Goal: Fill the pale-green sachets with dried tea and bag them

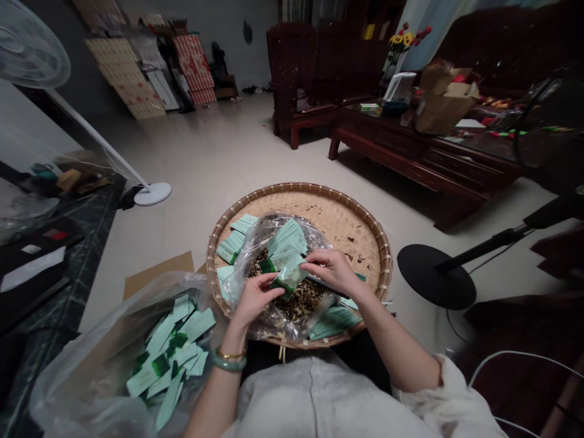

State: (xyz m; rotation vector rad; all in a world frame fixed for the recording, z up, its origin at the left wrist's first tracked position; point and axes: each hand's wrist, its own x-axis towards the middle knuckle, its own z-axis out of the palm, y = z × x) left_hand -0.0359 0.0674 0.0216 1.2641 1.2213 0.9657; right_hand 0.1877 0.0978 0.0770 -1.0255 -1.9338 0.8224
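Observation:
A round woven bamboo tray (360, 213) lies in front of me with a clear plastic bag of dark loose leaves (301, 301) on it. Both hands hold one small green packet (288, 277) over that bag. My left hand (255, 298) pinches its lower left side and my right hand (333, 271) grips its right edge, fingers closed. Stacks of empty pale green packets (237, 240) lie on the tray's left part, inside the bag's mouth and at the tray's near edge. A jade bangle (228, 363) is on my left wrist.
At my lower left a large clear bag (114, 340) holds several green packets (176, 350). A white standing fan (152, 193) is at the left, a black fan base (435, 277) at the right. A dark wooden table (424, 161) and chairs stand behind.

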